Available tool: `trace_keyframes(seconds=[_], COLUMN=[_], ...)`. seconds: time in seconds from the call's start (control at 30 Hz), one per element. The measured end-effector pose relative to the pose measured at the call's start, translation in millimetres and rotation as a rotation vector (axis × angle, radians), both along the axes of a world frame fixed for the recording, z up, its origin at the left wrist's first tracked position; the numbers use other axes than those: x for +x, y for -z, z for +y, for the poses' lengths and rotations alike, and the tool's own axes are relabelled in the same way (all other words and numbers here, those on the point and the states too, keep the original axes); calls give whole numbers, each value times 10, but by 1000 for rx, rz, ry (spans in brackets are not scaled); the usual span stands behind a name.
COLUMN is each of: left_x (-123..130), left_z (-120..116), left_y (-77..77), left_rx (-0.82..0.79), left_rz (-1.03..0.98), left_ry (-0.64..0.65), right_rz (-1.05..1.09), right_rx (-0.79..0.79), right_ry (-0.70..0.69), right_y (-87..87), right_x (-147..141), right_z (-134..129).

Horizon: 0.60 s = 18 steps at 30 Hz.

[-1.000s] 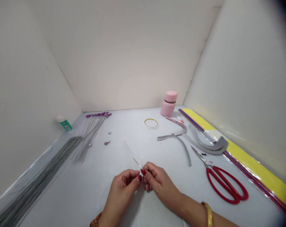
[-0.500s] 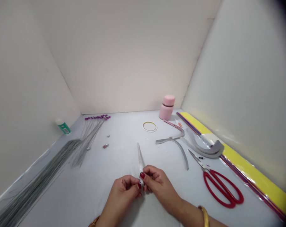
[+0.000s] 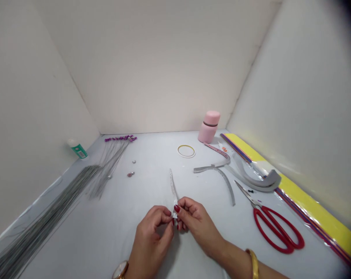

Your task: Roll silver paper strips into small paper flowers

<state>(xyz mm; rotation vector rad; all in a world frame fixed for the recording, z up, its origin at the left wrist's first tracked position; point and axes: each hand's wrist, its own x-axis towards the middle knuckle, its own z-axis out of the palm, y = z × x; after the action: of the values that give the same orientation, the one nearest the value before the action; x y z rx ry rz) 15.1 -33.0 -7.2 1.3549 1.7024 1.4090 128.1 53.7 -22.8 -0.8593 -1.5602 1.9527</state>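
Note:
My right hand (image 3: 194,221) pinches a narrow silvery-white paper strip (image 3: 172,188) between thumb and fingertips near its lower end, which looks folded. The strip's tapering free end points away over the table. My left hand (image 3: 154,230) is closed at that same folded end, its thumb and forefinger touching it from the left; the fingers partly hide the fold. To the left lie small silvery folded pieces (image 3: 130,174). On the right are curved grey strips (image 3: 227,186) and red-handled scissors (image 3: 276,228), blades partly apart.
Thin wires (image 3: 56,209) lie along the left, some tipped with purple pieces (image 3: 121,138). A green-and-white tube (image 3: 79,150) rests by the left wall. Farther back are a tape ring (image 3: 186,151) and a pink flask (image 3: 209,127). Packaged coloured strips (image 3: 297,190) line the right wall.
My left hand's fingers have shifted and loosened slightly at the folded end. My right hand keeps its pinch. The whole view has shifted a little, showing a watch on my left wrist.

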Motion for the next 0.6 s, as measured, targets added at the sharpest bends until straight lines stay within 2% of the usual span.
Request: trace_keyframes(seconds=[0.1, 0.17, 0.23, 0.33, 0.47, 0.6], left_x=[-2, -4, -8, -15, -29, -33], left_z=[-34, -35, -12, 55, 119, 120], left_y=[-11, -5, 0, -2, -14, -9], left_rx=[31, 23, -21, -136, -244, -271], left_rz=[132, 151, 24, -295, -677, -747], left_ry=[47, 71, 63, 36, 82, 32], right_rz=[0, 1, 2, 3, 9, 20], right_rx=[-6, -8, -8, -4, 0, 9], right_ry=[1, 1, 5, 13, 6, 16], right_y=[-1, 1, 4, 10, 16, 23], right_x=[0, 2, 4, 4, 8, 15], right_z=[2, 6, 9, 11, 8, 4])
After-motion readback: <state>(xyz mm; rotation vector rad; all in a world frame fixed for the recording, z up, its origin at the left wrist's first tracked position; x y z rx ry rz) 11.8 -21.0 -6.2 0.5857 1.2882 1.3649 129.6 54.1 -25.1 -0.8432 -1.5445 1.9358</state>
